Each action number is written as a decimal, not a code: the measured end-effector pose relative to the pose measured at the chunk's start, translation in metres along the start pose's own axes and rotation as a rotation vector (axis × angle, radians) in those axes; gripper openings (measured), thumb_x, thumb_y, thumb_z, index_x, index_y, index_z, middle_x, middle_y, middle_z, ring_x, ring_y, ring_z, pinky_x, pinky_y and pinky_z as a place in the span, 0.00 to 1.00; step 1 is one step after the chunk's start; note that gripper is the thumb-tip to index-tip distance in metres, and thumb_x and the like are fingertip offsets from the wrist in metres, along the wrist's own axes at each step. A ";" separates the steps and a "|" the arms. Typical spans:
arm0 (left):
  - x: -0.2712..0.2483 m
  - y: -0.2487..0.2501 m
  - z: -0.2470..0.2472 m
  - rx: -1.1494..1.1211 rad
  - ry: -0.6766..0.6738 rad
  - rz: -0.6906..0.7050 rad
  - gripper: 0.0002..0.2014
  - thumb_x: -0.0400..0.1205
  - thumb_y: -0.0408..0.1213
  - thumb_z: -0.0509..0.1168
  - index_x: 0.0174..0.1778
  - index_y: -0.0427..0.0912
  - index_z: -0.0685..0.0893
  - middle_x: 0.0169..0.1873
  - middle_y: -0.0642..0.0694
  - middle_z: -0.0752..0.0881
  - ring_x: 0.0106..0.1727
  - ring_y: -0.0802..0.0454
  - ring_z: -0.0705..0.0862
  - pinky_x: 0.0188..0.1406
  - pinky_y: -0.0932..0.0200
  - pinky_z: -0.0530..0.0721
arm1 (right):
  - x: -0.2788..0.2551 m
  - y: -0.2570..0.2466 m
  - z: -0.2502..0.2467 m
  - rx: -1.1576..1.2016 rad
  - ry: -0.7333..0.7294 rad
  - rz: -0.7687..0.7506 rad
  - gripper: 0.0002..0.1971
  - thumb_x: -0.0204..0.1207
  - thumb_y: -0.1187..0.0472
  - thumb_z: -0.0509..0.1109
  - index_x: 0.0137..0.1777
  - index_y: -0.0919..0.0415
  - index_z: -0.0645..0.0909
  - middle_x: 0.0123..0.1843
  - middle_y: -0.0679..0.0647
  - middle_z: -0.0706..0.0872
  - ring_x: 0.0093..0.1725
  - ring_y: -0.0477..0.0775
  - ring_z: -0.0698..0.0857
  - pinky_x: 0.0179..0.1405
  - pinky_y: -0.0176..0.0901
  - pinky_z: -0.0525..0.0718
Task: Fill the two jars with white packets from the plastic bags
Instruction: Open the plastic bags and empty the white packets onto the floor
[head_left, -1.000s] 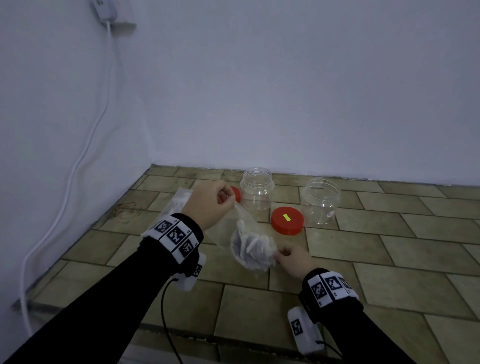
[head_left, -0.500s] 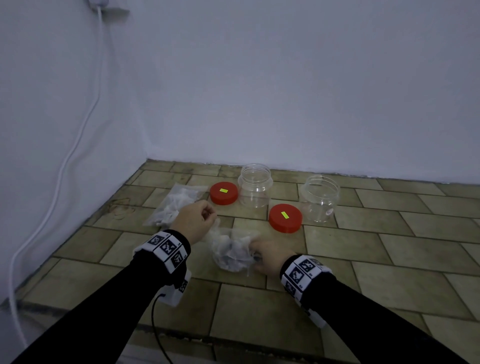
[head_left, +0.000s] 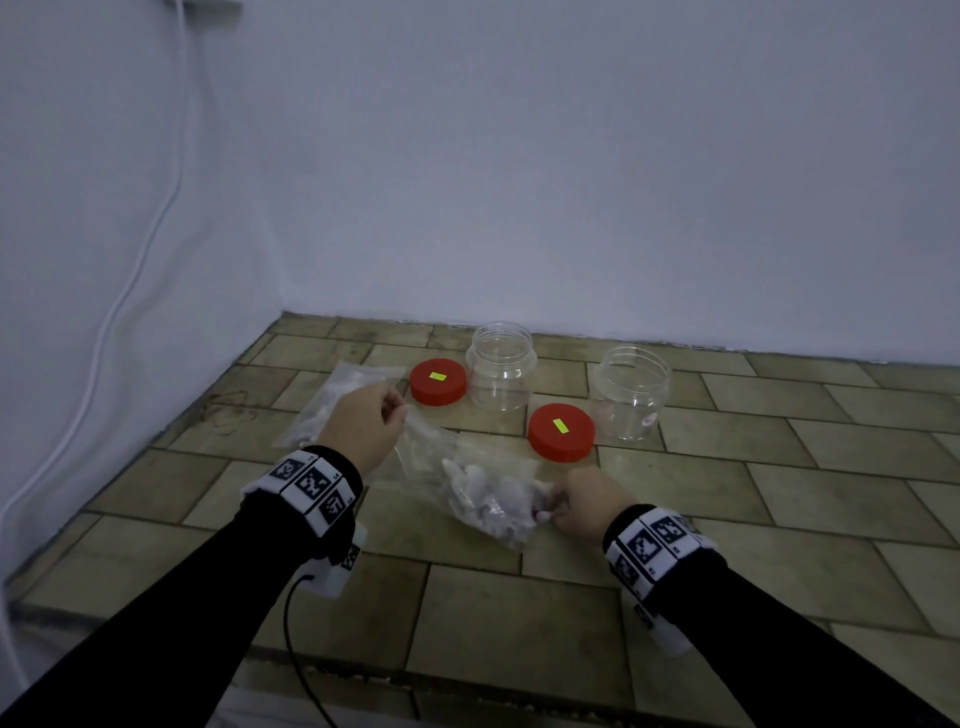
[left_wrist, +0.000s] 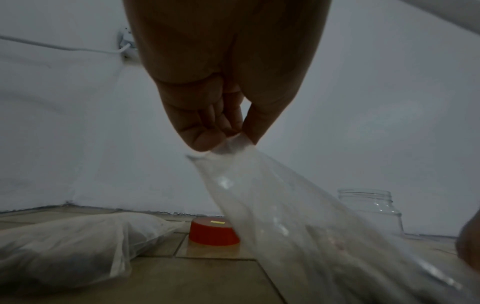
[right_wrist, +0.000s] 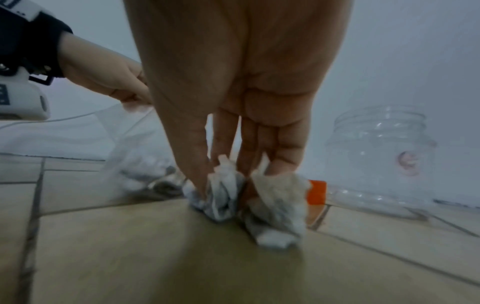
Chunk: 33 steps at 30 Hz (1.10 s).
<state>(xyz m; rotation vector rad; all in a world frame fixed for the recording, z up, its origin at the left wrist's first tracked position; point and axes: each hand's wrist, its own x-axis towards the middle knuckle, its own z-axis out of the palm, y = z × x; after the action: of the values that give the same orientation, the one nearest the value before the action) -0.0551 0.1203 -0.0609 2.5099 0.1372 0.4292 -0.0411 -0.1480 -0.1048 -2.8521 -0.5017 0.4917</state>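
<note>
While both jars (head_left: 501, 366) (head_left: 631, 400) stand empty beside their lids (head_left: 438, 381), the left hand (head_left: 363, 426) pinches the bag (head_left: 467, 478) mouth and the right hand's (head_left: 587, 504) fingers (right_wrist: 283, 148) grip packets (right_wrist: 275, 203) at the tabletop (head_left: 727, 519); filling remains.

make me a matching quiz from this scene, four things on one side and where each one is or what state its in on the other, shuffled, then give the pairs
Things:
1. left hand
2. right hand
3. second plastic bag
4. two jars

States:
A. standing open and empty near the wall
B. pinches the top edge of the held bag
C. lies untouched on the tiles at the far left
D. grips white packets low by the tiles

Pairs: 1-B, 2-D, 3-C, 4-A
</note>
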 end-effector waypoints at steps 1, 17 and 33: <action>0.001 0.000 -0.001 -0.007 0.014 -0.009 0.03 0.81 0.36 0.65 0.44 0.42 0.82 0.35 0.50 0.83 0.36 0.54 0.80 0.34 0.65 0.76 | -0.001 0.003 -0.002 -0.027 -0.015 0.050 0.13 0.78 0.55 0.68 0.59 0.57 0.86 0.58 0.55 0.87 0.58 0.53 0.84 0.59 0.41 0.80; -0.009 -0.003 0.006 0.013 -0.023 -0.065 0.03 0.82 0.37 0.65 0.43 0.43 0.81 0.35 0.51 0.82 0.36 0.57 0.78 0.30 0.69 0.70 | -0.001 -0.038 0.006 0.165 0.132 -0.177 0.20 0.77 0.62 0.65 0.70 0.59 0.76 0.71 0.53 0.75 0.70 0.55 0.75 0.68 0.41 0.72; -0.007 -0.014 -0.017 0.000 0.055 -0.058 0.03 0.81 0.35 0.65 0.42 0.43 0.81 0.40 0.45 0.84 0.40 0.51 0.80 0.34 0.65 0.71 | -0.001 -0.034 0.004 -0.094 -0.127 -0.041 0.03 0.74 0.61 0.69 0.41 0.59 0.83 0.38 0.51 0.84 0.37 0.47 0.79 0.35 0.30 0.76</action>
<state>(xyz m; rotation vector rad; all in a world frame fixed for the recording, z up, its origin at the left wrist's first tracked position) -0.0678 0.1397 -0.0572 2.4885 0.2306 0.4743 -0.0534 -0.1166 -0.0994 -2.9054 -0.6200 0.6615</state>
